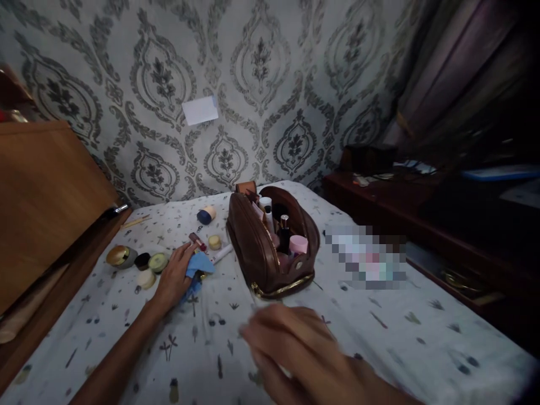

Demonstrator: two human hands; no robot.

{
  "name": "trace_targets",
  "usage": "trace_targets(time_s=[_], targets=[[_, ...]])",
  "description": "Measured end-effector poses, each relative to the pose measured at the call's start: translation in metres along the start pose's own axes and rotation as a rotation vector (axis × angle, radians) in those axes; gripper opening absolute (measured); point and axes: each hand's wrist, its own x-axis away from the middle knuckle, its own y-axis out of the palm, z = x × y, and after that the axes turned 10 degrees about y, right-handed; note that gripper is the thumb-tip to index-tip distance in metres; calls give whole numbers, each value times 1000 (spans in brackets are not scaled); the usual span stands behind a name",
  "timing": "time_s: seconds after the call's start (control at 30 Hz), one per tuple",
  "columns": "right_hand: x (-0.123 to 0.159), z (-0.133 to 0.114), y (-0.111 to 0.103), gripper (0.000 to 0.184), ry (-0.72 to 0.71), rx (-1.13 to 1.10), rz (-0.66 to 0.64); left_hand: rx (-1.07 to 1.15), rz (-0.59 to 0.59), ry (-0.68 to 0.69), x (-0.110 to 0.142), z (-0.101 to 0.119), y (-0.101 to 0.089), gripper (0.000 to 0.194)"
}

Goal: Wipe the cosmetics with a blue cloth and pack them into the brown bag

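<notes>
My left hand (175,273) rests on the bed with its fingers closed on a crumpled blue cloth (199,263). Just beyond its fingertips lies a small dark red cosmetic tube (197,242). My right hand (291,343), smeared by motion, is in front of the bag, and whether it holds anything is not visible. A brown leather toiletry bag (248,242) stands unzipped, with a pink-lidded jar (298,244), a dark bottle with a shiny cap (284,233) and white tubes inside. Beside the cloth are a small cream jar (214,242) and a white tube (221,254).
Several jars, including a gold-lidded one (120,256) and a greenish one (158,262), lie left of my left hand. A dark-capped bottle (206,214) lies farther back. A wooden panel (50,197) borders the left; a dark red table (363,197) stands right. A blurred-out patch (367,256) covers something.
</notes>
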Motion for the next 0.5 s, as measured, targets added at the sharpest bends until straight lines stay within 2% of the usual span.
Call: trace_targets(time_s=[0.07,0.1,0.2,0.3,0.5], targets=[[-17,7,33,18,106,-37,-180,41,-17,-3,-1,-7,8,61],[-24,12,51,17,207,-32,-278,61,-19,0,-1,-8,12,57],[-37,28,98,20,448,-9,-461,88,-6,6,1,-10,21,46],[-47,33,125,29,565,30,-495,57,26,-14,3,-10,24,34],[-59,31,147,40,613,-15,-483,-63,14,-54,6,-5,23,17]])
